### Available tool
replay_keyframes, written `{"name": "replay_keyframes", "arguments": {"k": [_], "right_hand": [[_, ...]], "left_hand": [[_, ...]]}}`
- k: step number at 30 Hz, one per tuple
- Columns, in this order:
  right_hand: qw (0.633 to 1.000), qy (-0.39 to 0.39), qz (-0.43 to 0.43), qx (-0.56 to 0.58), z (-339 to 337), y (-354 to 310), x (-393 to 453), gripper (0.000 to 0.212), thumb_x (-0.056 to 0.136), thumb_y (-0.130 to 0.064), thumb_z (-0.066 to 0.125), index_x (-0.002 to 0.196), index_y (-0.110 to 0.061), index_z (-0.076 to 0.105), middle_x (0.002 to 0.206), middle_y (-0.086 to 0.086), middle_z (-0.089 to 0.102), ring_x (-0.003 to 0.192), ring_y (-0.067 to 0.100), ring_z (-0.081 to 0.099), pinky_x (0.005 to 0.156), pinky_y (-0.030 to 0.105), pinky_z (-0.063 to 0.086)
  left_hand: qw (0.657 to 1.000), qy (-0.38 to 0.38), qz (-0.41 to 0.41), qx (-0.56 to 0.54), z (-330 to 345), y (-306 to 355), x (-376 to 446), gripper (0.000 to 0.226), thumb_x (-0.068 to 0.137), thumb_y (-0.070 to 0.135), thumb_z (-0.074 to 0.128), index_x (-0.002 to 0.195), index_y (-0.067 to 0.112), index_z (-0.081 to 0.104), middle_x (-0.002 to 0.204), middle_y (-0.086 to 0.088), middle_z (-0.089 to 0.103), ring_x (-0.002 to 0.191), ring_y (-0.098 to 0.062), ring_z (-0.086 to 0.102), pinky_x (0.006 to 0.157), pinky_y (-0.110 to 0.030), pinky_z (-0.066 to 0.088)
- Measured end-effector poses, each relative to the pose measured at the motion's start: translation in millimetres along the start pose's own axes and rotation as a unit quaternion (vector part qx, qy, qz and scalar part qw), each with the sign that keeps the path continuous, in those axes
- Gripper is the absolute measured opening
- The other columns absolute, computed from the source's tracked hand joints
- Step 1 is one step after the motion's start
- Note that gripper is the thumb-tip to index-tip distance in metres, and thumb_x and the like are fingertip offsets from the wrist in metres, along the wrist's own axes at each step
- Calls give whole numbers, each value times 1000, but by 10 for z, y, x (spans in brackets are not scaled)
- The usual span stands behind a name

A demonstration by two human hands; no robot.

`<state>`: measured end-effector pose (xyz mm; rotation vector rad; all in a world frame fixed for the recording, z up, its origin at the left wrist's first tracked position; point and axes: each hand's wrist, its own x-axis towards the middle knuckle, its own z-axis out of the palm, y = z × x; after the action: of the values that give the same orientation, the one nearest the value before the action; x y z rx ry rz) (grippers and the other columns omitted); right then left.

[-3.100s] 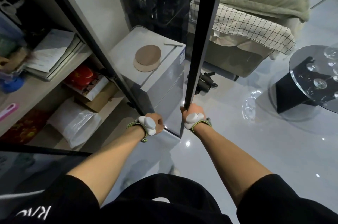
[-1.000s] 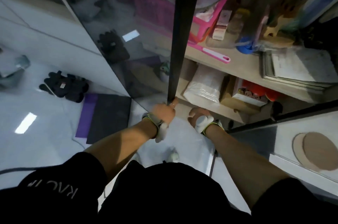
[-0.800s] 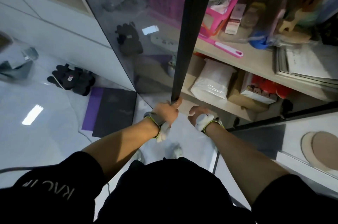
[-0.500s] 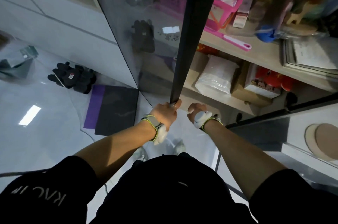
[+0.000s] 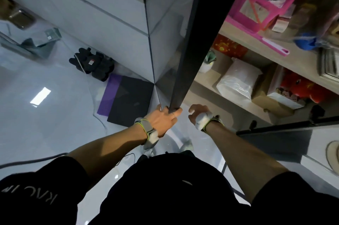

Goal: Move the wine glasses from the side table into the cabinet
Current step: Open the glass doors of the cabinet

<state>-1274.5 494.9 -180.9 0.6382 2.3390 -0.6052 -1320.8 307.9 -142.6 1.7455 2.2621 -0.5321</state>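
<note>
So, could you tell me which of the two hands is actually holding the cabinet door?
The left hand: its fingers grip the door's dark frame edge. The right hand hangs beside it, touching nothing.

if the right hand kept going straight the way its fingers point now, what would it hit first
Probably the dark door frame that the left hand grips. The right hand sits just beside its lower end, fingers curling toward it, though depth is unclear.

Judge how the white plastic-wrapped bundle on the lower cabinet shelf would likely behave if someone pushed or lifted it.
The white plastic-wrapped bundle looks soft and pillowy, so it would probably sag rather than stay stiff. Its glossy wrap suggests a slippery grip. It lies flat and broad on the lower shelf, so a push would likely slide it, not tip or roll it.
</note>
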Motion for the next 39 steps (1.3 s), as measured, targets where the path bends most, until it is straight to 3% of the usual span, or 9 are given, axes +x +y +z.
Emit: {"name": "replay_keyframes", "arguments": {"k": [3, 9, 15, 18, 20, 22, 25, 30, 39], "right_hand": [[999, 11, -32, -14, 70, -165, 11, 32, 92, -23, 54, 123, -17, 56, 137, 6, 49, 123, 27, 50, 99, 29, 41], [997, -2, -54, -64, 140, -504, 34, 32, 93, -28, 54, 124, -21, 55, 137, 6, 50, 121, 29, 53, 97, 29, 46], [991, -29, -83, -102, 208, -984, 99, 37, 96, -26, 52, 132, -17, 52, 145, 7, 43, 132, 28, 44, 104, 30, 38], [986, -49, -106, -122, 233, -1205, 133, 38, 94, -25, 55, 131, -15, 53, 143, 9, 46, 129, 29, 46, 104, 31, 40], [981, -61, -119, -138, 246, -1338, 132, 37, 92, -25, 55, 128, -17, 55, 138, 8, 49, 123, 30, 51, 101, 35, 45], [977, -68, -130, -152, 298, -1519, 145, 35, 92, -28, 52, 126, -21, 53, 136, 6, 50, 120, 29, 53, 98, 37, 48], [975, -69, -141, -157, 362, -1654, 212, 36, 89, -38, 51, 123, -30, 53, 135, 4, 50, 117, 29, 54, 98, 41, 47], [971, -76, -161, -161, 382, -1945, 187, 32, 92, -35, 54, 118, -18, 60, 128, 9, 57, 114, 31, 56, 96, 38, 48], [963, -71, -183, -182, 359, -2345, 249, 34, 96, -30, 54, 124, -12, 60, 130, 10, 59, 118, 30, 56, 95, 30, 44]], "left_hand": [[1000, 16, 2, 19, 211, -92, -192, 12, 71, 13, 66, 82, 12, 72, 132, -7, 56, 69, -39, 62, 64, -49, 57], [987, -26, -96, -129, 272, -140, -553, 53, 95, 8, 45, 146, 6, 30, 153, -21, 27, 127, -49, 38, 111, -63, 26], [975, 57, -173, -129, 404, -220, -998, 47, 67, 17, 82, 112, 17, 69, 101, -11, 69, 87, -37, 70, 79, -47, 57], [967, 14, -187, -174, 509, -276, -1052, 41, 85, 17, 64, 126, 19, 60, 139, -10, 51, 122, -49, 49, 108, -60, 32], [940, -11, -242, -240, 558, -278, -1054, 43, 95, 18, 46, 138, 21, 46, 154, -3, 33, 140, -48, 23, 117, -58, 6], [903, 51, -299, -306, 595, -292, -1142, 38, 95, 24, 49, 133, 19, 47, 143, -3, 46, 138, -41, 30, 120, -53, 13], [748, 263, -382, -475, 620, -380, -1227, 26, 90, 25, 61, 108, 9, 53, 105, -8, 61, 95, -26, 63, 94, -34, 50], [553, 429, -510, -499, 662, -626, -1267, 49, 88, 41, 56, 103, -4, 46, 70, 2, 49, 54, -1, 46, 56, -6, 40], [484, 414, -556, -533, 807, -997, -1342, 44, 100, 26, 47, 137, 4, 37, 95, -8, 70, 80, -19, 67, 77, -24, 52]]}}
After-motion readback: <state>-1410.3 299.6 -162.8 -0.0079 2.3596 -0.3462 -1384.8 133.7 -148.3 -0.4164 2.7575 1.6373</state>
